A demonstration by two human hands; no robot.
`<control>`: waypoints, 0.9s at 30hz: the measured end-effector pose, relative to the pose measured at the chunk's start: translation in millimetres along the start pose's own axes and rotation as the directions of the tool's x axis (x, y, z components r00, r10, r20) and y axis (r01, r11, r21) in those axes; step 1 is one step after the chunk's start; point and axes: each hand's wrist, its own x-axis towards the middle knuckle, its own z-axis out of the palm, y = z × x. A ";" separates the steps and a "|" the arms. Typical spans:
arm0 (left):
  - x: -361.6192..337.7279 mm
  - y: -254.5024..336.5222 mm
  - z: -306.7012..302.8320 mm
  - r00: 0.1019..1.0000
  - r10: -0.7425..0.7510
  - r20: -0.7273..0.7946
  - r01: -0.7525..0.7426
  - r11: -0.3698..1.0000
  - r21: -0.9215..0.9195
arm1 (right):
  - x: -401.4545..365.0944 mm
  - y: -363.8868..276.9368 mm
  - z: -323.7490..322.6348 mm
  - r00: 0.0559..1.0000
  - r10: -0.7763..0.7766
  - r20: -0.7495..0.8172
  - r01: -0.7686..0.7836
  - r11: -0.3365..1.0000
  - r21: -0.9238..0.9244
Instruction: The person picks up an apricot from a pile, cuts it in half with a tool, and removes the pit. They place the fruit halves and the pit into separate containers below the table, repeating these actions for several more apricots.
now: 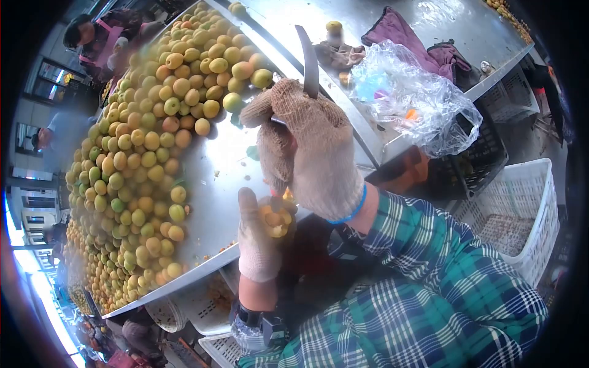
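My left hand (257,242), in a pale knit glove, is closed around a cut apricot (274,222) with yellow flesh showing. Just above it, my right hand (313,144) wears a soiled knit glove and grips a knife. The knife's dark, curved blade (308,61) sticks up past the knuckles, while its handle is mostly hidden in the fist. A large heap of yellow-green apricots (153,138), some blushed red, covers the metal table (218,196) to the left of both hands.
A clear plastic bag (417,98) and a purple cloth (402,34) lie on the metal surface at upper right. White crates (531,214) stand at right, with more under the table edge. Other people (101,40) are at the far left.
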 end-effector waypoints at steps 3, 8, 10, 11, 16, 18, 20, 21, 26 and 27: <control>-0.1 -5.2 -4.9 0.999 -0.028 -0.034 0.025 0.995 -0.096 | -4.4 -6.4 6.7 0.997 0.065 -0.038 -0.065 0.998 0.012; -1.5 -8.0 -1.7 0.927 0.362 0.099 -0.372 0.849 0.375 | -8.8 0.7 10.8 0.999 -0.003 0.033 0.004 1.000 -0.023; -3.9 -3.5 1.2 0.883 0.455 0.112 -0.449 0.753 0.481 | -11.2 2.4 14.2 1.000 -0.020 0.021 0.022 0.998 -0.066; -4.6 -3.0 1.3 0.829 0.542 0.139 -0.512 0.636 0.576 | -12.5 3.3 15.9 0.999 -0.024 0.042 0.024 1.000 -0.006; -2.7 3.9 -22.2 0.936 0.235 0.261 -0.335 0.819 0.465 | -5.5 7.3 7.1 0.992 0.040 0.119 -0.033 0.998 -0.061; -2.6 5.7 -22.2 0.946 0.148 0.290 -0.233 0.928 0.289 | -2.9 9.8 5.2 0.982 0.158 0.104 -0.166 0.983 0.079; -1.7 0.7 -18.5 0.910 0.320 0.264 -0.415 0.704 0.576 | -2.0 13.6 4.5 0.971 0.195 0.138 -0.216 0.963 0.160; -1.0 -2.0 -15.3 0.911 0.320 0.261 -0.413 0.706 0.576 | -1.2 14.9 2.6 0.970 0.198 0.139 -0.220 0.962 0.160; -8.5 -6.2 -22.5 0.888 0.354 0.295 -0.414 0.893 0.176 | 8.2 22.6 -11.1 0.937 0.311 0.158 -0.349 0.848 0.400; -9.3 -5.0 -21.7 0.888 0.355 0.293 -0.415 0.893 0.176 | 9.6 23.3 -12.5 0.926 0.345 0.154 -0.376 0.808 0.453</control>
